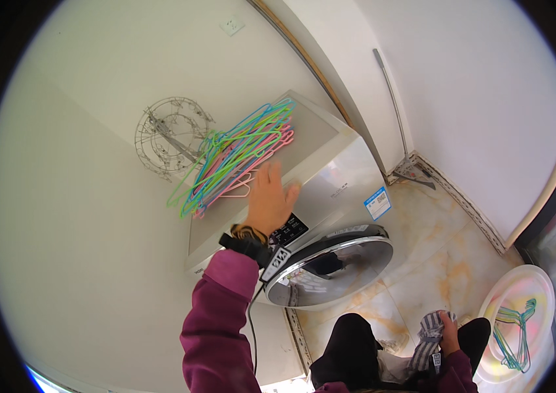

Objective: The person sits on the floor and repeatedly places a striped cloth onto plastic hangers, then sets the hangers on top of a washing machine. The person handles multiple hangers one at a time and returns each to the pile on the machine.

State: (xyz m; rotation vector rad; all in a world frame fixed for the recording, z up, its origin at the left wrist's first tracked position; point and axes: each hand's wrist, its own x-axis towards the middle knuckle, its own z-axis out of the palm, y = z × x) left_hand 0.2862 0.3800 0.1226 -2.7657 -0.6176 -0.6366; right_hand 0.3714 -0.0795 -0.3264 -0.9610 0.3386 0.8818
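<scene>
My left hand (270, 201) is stretched over the front top edge of the washing machine (351, 162), its fingers apart and holding nothing. Just beyond its fingertips lies a pile of thin green, blue and pink clothes hangers (243, 157) on the machine's top. From this view I cannot tell whether the hand touches the surface. Low at the right, beside my knee, my right hand (450, 336) grips a bunched grey-and-white striped cloth (427, 341). The machine's round door (332, 275) appears shut.
A round wire drying rack with clips (174, 137) stands against the wall behind the hangers. On the marble-patterned floor, a pale plastic basin (543, 290) holds more hangers (516, 336). A long-handled tool (393, 98) leans in the corner. A cable (253, 319) hangs from my left wrist.
</scene>
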